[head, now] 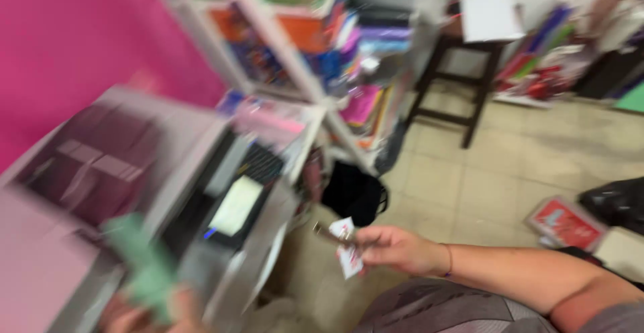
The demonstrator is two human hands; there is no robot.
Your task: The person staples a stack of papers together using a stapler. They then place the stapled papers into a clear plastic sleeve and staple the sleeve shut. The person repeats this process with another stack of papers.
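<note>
**Two hands at a copier in a paper shop**

At far left we see a pink wall. Below it stands a grey copier, its lid down and its small lit screen tilted up toward the viewer, a slant that suits reading from above. At the bottom left edge our left hand closes around a green sheet, which rises upright over the copier's front corner; motion blur hides the fingers, so we cannot tell how tightly they grip. Behind the copier, white shelves carry stacked coloured paper laid flat, edges outward, so each colour shows. A black bin sits on the floor at the shelf foot. At centre our right hand pinches a small white-and-red card together with a thin brown stick-like item, too blurred to identify, held out over the lap, clear of the copier. Further right, a dark stool bears a white sheet. The floor is beige tile; a red packet and a black bag lie at far right.
</note>
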